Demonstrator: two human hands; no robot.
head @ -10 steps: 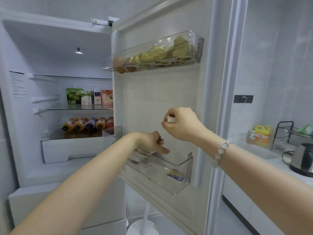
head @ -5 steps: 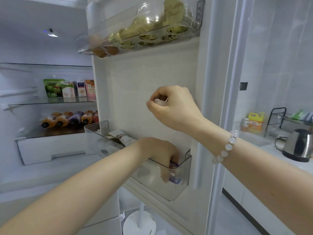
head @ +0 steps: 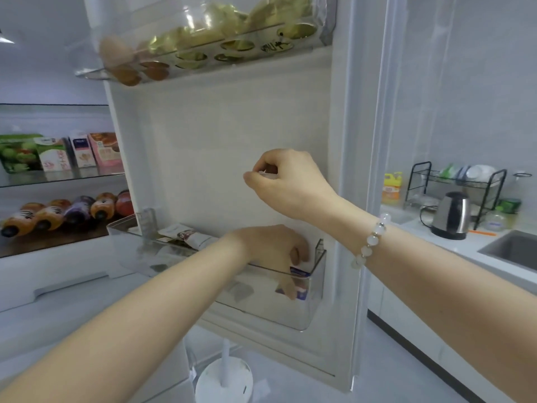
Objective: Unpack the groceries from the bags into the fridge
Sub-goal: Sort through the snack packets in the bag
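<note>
Lowered since a second ago, the left grip [head: 270, 251] now reaches into the door bin's [head: 261, 312] right end, clasping a blue-and-white packet [head: 300, 287] there; above it, the right grip [head: 290, 181] pinches a small white item [head: 266, 175].

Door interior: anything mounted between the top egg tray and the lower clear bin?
Nothing mounted: head view shows bare door panel, only the right hand raised before it, pinching a small white item.

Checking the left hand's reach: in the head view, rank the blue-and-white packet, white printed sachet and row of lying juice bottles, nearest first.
1. Blue-and-white packet, beside the left hand, right end of the clear door bin.
2. White printed sachet, same bin, leftward.
3. Row of lying juice bottles, fridge shelf, far left.
</note>
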